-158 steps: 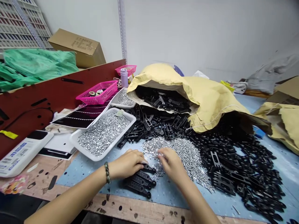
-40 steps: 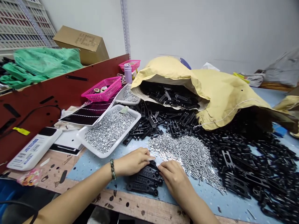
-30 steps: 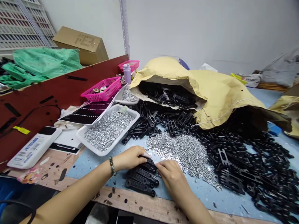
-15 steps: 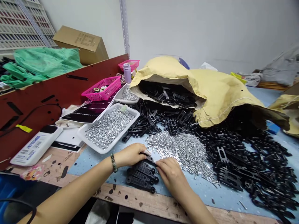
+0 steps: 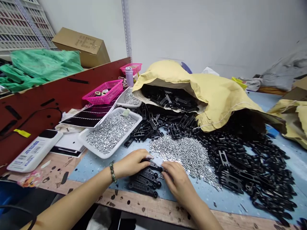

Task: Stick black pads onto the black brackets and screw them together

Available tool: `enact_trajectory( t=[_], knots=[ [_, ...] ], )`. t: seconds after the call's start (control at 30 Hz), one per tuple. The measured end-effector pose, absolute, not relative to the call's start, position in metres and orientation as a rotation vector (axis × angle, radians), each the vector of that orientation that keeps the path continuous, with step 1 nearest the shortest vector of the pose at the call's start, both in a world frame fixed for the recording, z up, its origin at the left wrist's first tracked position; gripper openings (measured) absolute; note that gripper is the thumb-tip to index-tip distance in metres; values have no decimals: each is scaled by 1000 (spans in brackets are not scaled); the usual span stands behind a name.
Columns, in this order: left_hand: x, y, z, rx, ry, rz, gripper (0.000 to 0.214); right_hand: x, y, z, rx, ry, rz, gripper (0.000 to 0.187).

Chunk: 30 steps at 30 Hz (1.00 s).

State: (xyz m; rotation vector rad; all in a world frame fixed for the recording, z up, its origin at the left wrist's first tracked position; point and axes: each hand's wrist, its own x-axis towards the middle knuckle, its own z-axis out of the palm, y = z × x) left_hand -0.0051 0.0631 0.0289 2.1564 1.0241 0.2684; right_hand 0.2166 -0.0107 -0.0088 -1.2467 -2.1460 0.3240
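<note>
So both hands are down at the near edge of the blue counter (image 5: 96, 166), working over a little row of black strips (image 5: 143, 184) laid side by side, each with a line of holes in it. The left hand (image 5: 130, 163), with a green bead bracelet (image 5: 112, 172) on the wrist, has its fingers curled down onto the far end of the topmost strip. The thumb is tucked out of sight, so I honestly can't tell if that grip is really closed on the strip or just pressing it flat. The right hand (image 5: 178, 182) comes in from the other side with its fingertips bunched together right at the same strip's end. Its grip looks nearly pinched shut, but whatever might be in it is too small to make out.

Just past the fingers is a loose pile of silver screws and washers (image 5: 185, 155), touching the strips. Left of that is a white tray (image 5: 82, 139) full of washers. Behind it all, a yellow sack (image 5: 211, 92) lies on its side with its mouth open, and a heap of black parts (image 5: 251, 163) spreads from it across the right of the counter. A pink basket (image 5: 104, 92) sits further back on the left against a red board (image 5: 48, 95)
</note>
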Motion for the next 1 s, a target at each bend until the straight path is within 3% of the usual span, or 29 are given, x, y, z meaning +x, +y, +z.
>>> enact_trajectory(
  t=[0.27,0.43,0.67,0.8,1.0],
  knots=[
    [-12,26,-7,2087,1183,657,33,299,-6,-19,-1617,-1786,-10,25],
    [17,37,12,2318,1146,801,35,328,24,-28,-1829,-1769,-159,26],
    [151,89,36,2624,954,465,27,322,40,-18,-1851,-1816,-144,12],
    [191,109,21,2643,993,407,8,330,36,-17,-1812,-1782,-104,20],
    [191,120,18,2636,1017,368,16,335,33,-16,-1732,-1718,-37,28]
  ],
)
